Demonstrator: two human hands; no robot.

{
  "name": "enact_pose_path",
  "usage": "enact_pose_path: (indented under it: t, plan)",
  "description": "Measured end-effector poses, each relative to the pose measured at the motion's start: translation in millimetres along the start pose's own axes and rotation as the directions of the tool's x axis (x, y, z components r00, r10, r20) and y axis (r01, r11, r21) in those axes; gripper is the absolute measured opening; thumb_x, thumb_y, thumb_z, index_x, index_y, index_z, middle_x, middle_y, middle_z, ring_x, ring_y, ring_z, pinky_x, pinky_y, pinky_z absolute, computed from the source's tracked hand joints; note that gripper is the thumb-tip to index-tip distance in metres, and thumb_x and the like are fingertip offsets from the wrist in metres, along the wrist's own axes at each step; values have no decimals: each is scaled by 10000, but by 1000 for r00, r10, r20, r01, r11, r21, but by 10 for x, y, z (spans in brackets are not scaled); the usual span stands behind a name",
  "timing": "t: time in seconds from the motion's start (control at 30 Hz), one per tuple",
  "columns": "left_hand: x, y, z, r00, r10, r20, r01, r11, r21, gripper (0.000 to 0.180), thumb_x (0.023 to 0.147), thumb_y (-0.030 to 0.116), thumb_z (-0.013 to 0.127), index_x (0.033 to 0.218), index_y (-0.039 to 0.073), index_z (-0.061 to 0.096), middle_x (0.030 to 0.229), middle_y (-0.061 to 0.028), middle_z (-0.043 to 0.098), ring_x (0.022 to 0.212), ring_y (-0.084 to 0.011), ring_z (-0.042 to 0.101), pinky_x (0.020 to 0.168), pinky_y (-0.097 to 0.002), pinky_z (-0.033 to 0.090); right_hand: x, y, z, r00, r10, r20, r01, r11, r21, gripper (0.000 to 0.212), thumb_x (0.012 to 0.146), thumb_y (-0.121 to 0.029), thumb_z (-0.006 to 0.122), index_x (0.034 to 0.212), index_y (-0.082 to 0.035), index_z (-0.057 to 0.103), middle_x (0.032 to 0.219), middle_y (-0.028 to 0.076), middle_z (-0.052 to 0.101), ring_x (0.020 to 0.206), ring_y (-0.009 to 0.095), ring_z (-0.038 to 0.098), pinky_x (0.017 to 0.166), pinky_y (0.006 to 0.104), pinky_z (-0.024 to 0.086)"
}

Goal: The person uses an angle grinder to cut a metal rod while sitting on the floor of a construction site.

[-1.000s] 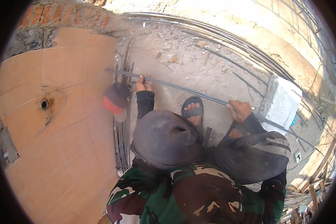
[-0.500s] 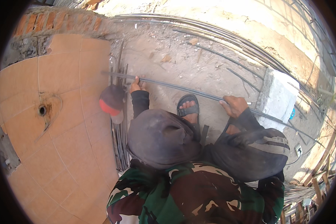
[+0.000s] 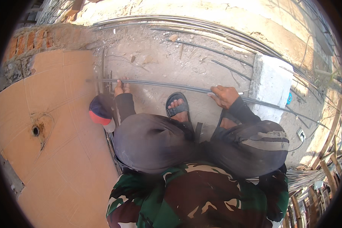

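Note:
Several thin steel bars [image 3: 167,84] lie side by side across the space in front of my knees. Near their left end, my left hand [image 3: 121,88] is closed around them. My right hand [image 3: 225,96] grips them farther right, knuckles up, just short of a pale concrete block [image 3: 271,85]. Beyond that hand the bars run on over the block's near side toward the right. A short white stick [image 3: 246,91] shows beside the right knuckles; I cannot tell whether the fingers hold it. My sandalled foot [image 3: 178,107] stands on the ground below the bars.
A red and dark cap [image 3: 99,111] rests at the edge of the orange tiled surface [image 3: 76,152], which has a pipe hole [image 3: 35,131]. Long bars [image 3: 201,23] lie along the far side. A power socket [image 3: 301,133] with a cable is at right.
The view has shifted, so the cap, block and ground sit farther left in it. Both hands keep their hold on the bars, which now appear more level.

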State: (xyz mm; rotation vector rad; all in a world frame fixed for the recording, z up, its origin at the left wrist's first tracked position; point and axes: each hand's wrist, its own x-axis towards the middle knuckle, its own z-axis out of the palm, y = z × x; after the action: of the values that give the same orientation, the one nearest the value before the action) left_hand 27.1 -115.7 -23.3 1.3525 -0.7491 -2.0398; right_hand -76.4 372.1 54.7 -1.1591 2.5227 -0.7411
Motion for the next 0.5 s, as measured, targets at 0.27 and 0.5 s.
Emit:
enact_pose_path:
  t: [0.27, 0.5]
  plan:
    - [464, 201, -536, 997, -13, 72, -5, 970, 245, 411, 987, 116, 513, 1305, -132, 431, 1329, -262, 521, 1269, -348, 491, 1099, -462, 424, -88, 107, 206, 999, -12, 39, 12, 1000, -2, 331, 910, -423, 577, 942, -94, 564, 752, 109, 598, 641, 339, 636, 539, 467, 502]
    - [567, 167, -425, 990, -37, 139, -4, 960, 279, 418, 984, 110, 518, 1313, -130, 428, 1337, -261, 516, 1277, -352, 483, 1099, -462, 424, -291, 123, 219, 983, 138, -122, -152, 982, -114, 358, 870, -452, 609, 913, -98, 588, 743, 97, 609, 686, 297, 654, 589, 430, 504]
